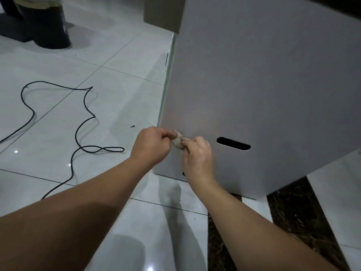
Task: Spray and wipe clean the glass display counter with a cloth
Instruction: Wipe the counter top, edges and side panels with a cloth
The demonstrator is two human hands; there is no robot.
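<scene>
Both hands, left hand (pixel 150 145) and right hand (pixel 197 155), pinch a crumpled cloth (pixel 178 141) by the counter (pixel 254 75)

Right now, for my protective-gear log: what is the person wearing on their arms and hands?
Nothing that shows. The left forearm and right forearm are bare to the frame's edge, with no sleeves in view. The left hand and right hand are ungloved; no watch, bracelet or ring is visible.

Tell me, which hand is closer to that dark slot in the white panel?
Right. The right hand is just left of the slot. The left hand is farther left, on the far side of the cloth that both hands pinch.
</scene>
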